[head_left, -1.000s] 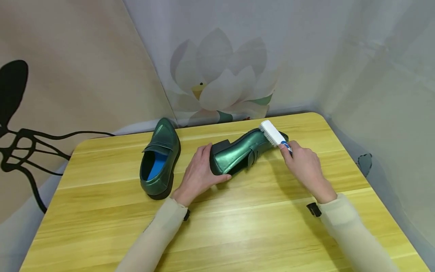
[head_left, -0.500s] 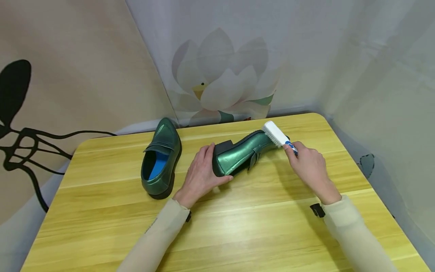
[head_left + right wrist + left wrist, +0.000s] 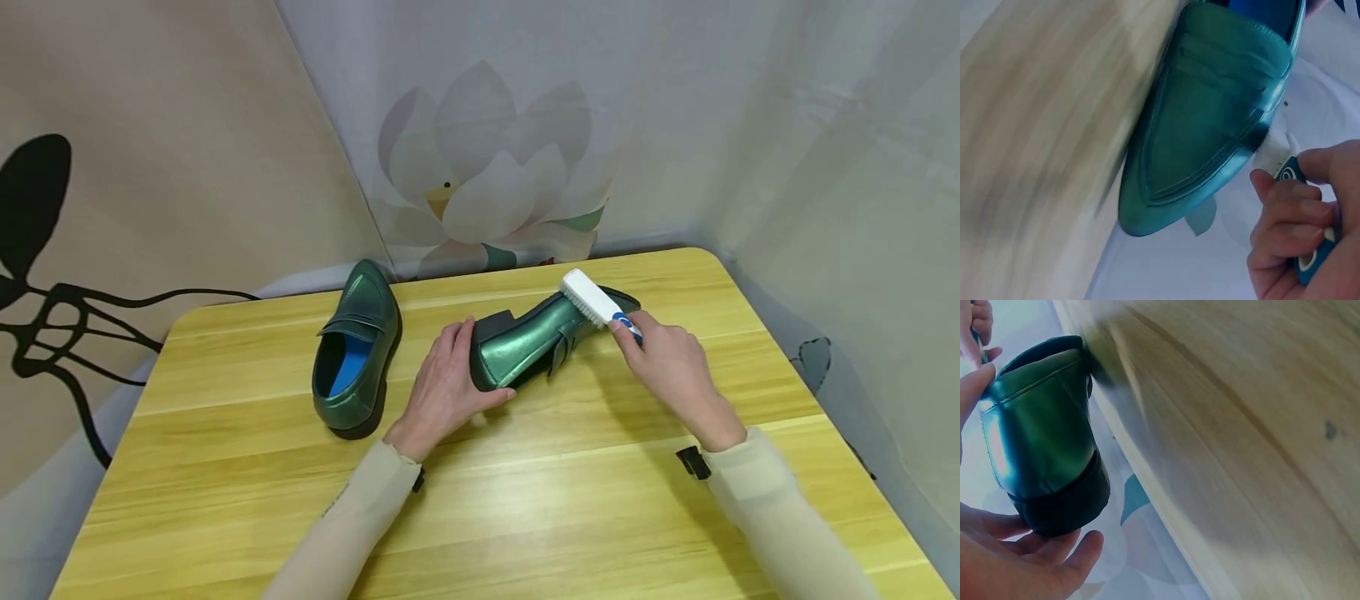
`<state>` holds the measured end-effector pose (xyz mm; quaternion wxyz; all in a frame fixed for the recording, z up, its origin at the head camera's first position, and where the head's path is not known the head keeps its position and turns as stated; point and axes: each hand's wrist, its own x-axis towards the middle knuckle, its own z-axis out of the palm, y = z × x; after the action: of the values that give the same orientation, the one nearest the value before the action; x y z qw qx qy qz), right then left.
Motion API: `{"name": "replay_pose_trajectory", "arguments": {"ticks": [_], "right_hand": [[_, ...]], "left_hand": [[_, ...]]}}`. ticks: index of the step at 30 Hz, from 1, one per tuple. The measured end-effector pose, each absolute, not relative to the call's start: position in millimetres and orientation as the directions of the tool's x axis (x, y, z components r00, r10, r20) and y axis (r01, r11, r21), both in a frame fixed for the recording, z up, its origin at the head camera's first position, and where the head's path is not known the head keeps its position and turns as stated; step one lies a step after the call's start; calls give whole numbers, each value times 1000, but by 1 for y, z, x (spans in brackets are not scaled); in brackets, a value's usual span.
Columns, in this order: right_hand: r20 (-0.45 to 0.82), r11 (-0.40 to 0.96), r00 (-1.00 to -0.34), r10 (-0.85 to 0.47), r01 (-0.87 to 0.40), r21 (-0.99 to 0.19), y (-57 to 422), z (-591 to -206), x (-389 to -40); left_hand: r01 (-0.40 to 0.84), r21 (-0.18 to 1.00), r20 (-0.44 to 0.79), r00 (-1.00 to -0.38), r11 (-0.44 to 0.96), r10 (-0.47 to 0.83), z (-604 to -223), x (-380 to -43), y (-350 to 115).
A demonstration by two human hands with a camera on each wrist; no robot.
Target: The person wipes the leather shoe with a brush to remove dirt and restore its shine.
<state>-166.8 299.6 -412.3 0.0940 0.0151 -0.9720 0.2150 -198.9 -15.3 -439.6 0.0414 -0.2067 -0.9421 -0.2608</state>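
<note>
A metallic green loafer (image 3: 517, 346) lies on its side near the back of the table, toe to the right. My left hand (image 3: 442, 383) grips it by the heel; in the left wrist view the thumb is at the heel's top edge and the fingers are around the black heel block (image 3: 1066, 509). My right hand (image 3: 675, 367) holds a white brush (image 3: 592, 297) by its blue-and-white handle (image 3: 1307, 265). The bristles (image 3: 1269, 149) touch the side of the loafer's front part, seen also in the right wrist view.
A second green loafer (image 3: 356, 350) with a blue insole stands upright to the left, toe toward the back. All this is on a wooden table (image 3: 517, 517) with rounded back corners. A curtain (image 3: 495, 125) printed with a flower hangs behind it.
The brush in my right hand first slid toward the loafer's toe, then back left toward its middle. My left hand keeps its hold on the heel, and the other loafer stays put.
</note>
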Motion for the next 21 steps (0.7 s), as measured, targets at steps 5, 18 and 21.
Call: {"name": "replay_pose_trajectory", "arguments": {"ticks": [5, 18, 21], "right_hand": [[187, 915, -981, 45, -35, -403, 304, -411, -166], [202, 907, -979, 14, -73, -415, 300, -411, -166], [199, 909, -980, 18, -66, -411, 298, -410, -165]], "left_hand": [[418, 475, 191, -908, 774, 373, -440, -199, -15], [426, 488, 219, -905, 761, 366, -437, -199, -13], [425, 492, 217, -905, 760, 365, -436, -199, -12]]}}
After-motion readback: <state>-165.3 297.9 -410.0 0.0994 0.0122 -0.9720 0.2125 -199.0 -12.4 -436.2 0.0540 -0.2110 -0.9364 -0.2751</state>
